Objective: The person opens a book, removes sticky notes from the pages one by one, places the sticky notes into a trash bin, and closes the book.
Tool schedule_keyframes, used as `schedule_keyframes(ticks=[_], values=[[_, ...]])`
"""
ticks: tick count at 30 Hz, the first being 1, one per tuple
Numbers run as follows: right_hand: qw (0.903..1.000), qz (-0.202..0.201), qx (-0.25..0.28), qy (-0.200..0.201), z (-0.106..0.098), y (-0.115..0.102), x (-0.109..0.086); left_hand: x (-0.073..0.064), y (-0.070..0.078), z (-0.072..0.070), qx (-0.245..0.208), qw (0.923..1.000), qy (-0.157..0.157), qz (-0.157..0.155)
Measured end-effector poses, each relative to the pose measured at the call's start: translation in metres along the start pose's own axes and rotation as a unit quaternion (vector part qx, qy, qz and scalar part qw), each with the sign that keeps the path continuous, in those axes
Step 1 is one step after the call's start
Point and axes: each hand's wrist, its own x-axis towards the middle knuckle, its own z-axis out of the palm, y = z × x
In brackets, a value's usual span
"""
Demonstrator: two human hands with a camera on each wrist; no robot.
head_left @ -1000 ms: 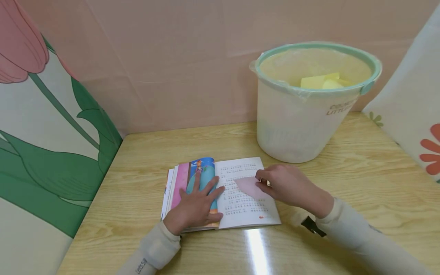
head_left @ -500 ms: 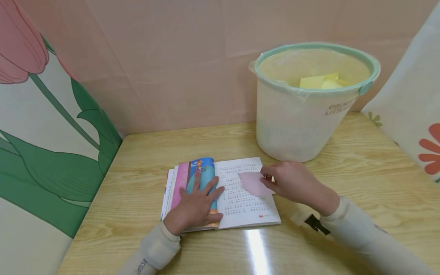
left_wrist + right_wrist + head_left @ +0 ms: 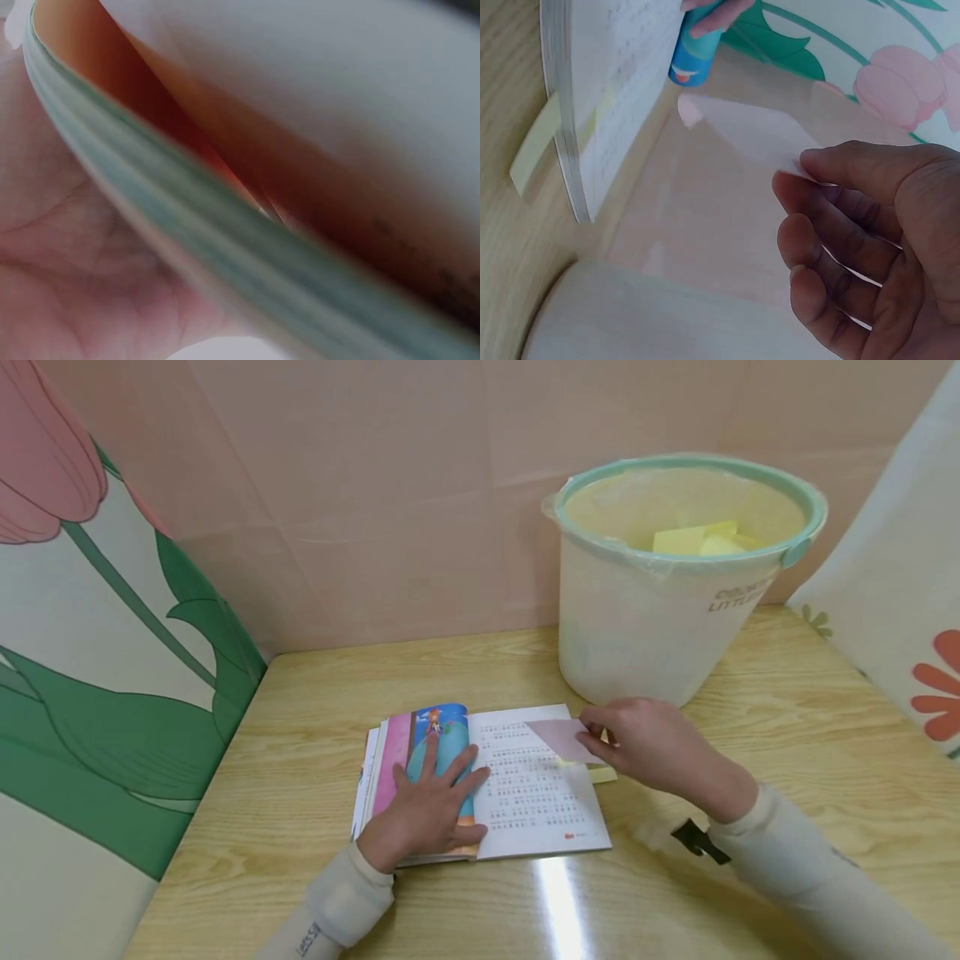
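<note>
An open book (image 3: 536, 822) lies on the table, its left side a colourful picture page and its right side printed text. My left hand (image 3: 426, 814) rests spread on the picture page, fingers straight and apart. In the left wrist view the palm (image 3: 52, 225) shows beside the blurred edge of the book's pages (image 3: 172, 180). Between thumb and forefinger my right hand (image 3: 645, 747) pinches a pink slip of paper (image 3: 553, 737), raised over the text page. The right wrist view shows this paper (image 3: 754, 131) lifted away from the book. A yellow tab (image 3: 603, 774) sticks out of the book's right edge.
Behind the right hand stands a white bucket (image 3: 637, 618) with a green rim and a plastic liner. Yellow paper (image 3: 682, 539) lies inside it. A pink sheet (image 3: 390, 510) covers the wall at the table's (image 3: 315, 693) back edge.
The right hand has moved up and to the right, raising the pink paper from the text page. The yellow tab at the book's edge has come into sight. The left hand has stayed put.
</note>
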Motion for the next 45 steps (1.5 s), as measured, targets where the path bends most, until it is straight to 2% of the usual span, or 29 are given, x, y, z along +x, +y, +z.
schedule_keyframes(ticks=[3,7,12,18,23,29,32,39,42,45], values=[[0.9997,0.003,0.004,0.022,-0.006,0.002,0.000,0.000,0.001,0.000,0.000,1.0000,-0.004,-0.002],[0.9964,-0.018,0.006,0.083,-0.017,0.006,0.001,0.000,0.001,-0.001,-0.002,1.0000,-0.009,-0.003],[0.9846,-0.049,0.007,0.168,-0.039,0.012,0.007,0.000,0.001,-0.001,-0.002,1.0000,-0.006,-0.001],[0.9690,-0.041,0.036,0.241,-0.068,0.013,0.014,-0.001,0.001,0.000,-0.006,0.9999,-0.008,-0.003],[0.9590,-0.034,0.059,0.275,-0.091,0.013,0.015,0.000,0.001,0.000,-0.005,0.9999,-0.010,-0.006],[0.9482,-0.019,0.061,0.311,-0.110,0.012,0.015,0.000,0.001,0.000,-0.004,0.9999,-0.010,-0.005],[0.9365,0.006,0.064,0.345,-0.115,0.011,0.017,0.000,0.001,0.000,-0.003,0.9999,-0.008,-0.005],[0.8919,0.055,0.101,0.437,-0.129,0.017,0.024,-0.001,0.000,0.001,-0.004,1.0000,-0.002,-0.004],[0.8762,0.073,0.122,0.461,-0.136,0.022,0.026,-0.001,0.001,0.000,-0.008,1.0000,-0.001,-0.003],[0.8664,0.089,0.132,0.473,-0.142,0.027,0.028,-0.001,0.001,0.000,-0.008,1.0000,-0.001,-0.004]])
